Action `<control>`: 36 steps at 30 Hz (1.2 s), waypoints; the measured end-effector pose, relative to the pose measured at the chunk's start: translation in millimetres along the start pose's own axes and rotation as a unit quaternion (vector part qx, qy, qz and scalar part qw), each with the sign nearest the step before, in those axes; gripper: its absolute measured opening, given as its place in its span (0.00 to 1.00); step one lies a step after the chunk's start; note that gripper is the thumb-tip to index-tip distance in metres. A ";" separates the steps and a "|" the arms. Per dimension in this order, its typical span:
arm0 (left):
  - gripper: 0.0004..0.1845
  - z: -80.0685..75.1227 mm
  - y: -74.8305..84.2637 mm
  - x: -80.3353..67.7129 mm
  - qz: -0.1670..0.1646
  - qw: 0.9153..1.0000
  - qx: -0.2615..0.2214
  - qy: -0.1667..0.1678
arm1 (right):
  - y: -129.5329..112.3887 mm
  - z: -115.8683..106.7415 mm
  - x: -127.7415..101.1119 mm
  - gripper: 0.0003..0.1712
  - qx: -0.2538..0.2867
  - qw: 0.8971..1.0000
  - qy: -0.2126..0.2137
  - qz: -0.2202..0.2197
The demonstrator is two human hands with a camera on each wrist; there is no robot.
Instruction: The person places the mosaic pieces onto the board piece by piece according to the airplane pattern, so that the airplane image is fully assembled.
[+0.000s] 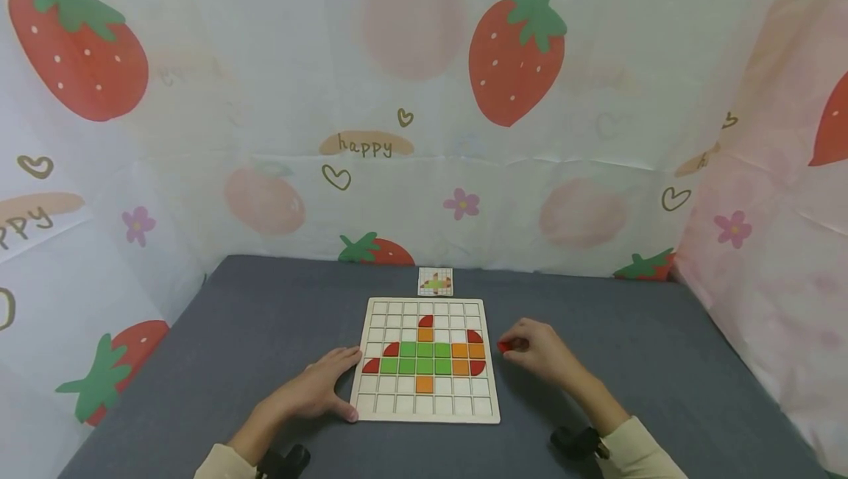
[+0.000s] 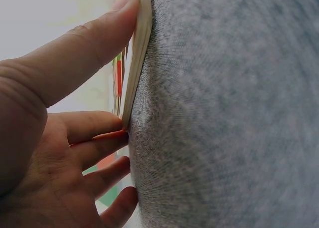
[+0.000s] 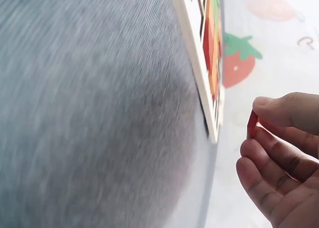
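Note:
A square wooden grid board lies flat on the table. Green square tiles fill its middle, with orange squares around them and red quarter-round tiles at several outer cells. My left hand touches the board's left edge, its fingers extended and the thumb at the lower left corner. Just off the board's right side, my right hand pinches a small red tile between thumb and fingertips. That tile's full outline is partly covered by the fingers.
Behind the board lies a small pattern card with a similar coloured figure on a grid. The dark grey tabletop is bordered by strawberry-print cloth at the back and both sides.

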State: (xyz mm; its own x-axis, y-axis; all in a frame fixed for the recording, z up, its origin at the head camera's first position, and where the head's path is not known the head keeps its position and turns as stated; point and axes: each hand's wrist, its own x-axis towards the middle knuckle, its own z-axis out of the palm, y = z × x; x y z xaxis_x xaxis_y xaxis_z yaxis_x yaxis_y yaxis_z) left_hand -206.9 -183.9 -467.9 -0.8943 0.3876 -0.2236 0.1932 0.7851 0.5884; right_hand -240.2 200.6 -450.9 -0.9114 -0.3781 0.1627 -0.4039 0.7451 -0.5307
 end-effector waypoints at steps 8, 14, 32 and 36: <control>0.54 1.2 0.3 1.3 -0.007 1.000 0.004 0.003 | -10.6 9.7 4.5 0.10 0.028 0.999 -0.014 -0.039; 0.54 0.5 2.1 0.2 -0.010 1.000 0.003 0.005 | -21.5 17.9 9.4 0.09 0.034 0.998 -0.031 -0.038; 0.54 -0.2 1.7 1.1 -0.009 1.000 0.004 0.000 | -54.7 39.6 13.8 0.09 0.008 0.993 -0.063 -0.100; 0.54 -0.1 1.2 1.0 -0.008 1.000 0.005 -0.001 | -61.6 44.3 13.3 0.08 0.017 0.992 -0.075 -0.102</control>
State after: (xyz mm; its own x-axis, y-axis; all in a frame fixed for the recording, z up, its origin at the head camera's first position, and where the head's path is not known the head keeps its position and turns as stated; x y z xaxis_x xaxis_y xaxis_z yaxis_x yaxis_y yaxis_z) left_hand -207.6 -182.5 -467.4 -0.8966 0.3760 -0.2340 0.1831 0.7958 0.5772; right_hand -223.9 125.3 -452.9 -0.7876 -0.5986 0.1464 -0.5741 0.6266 -0.5271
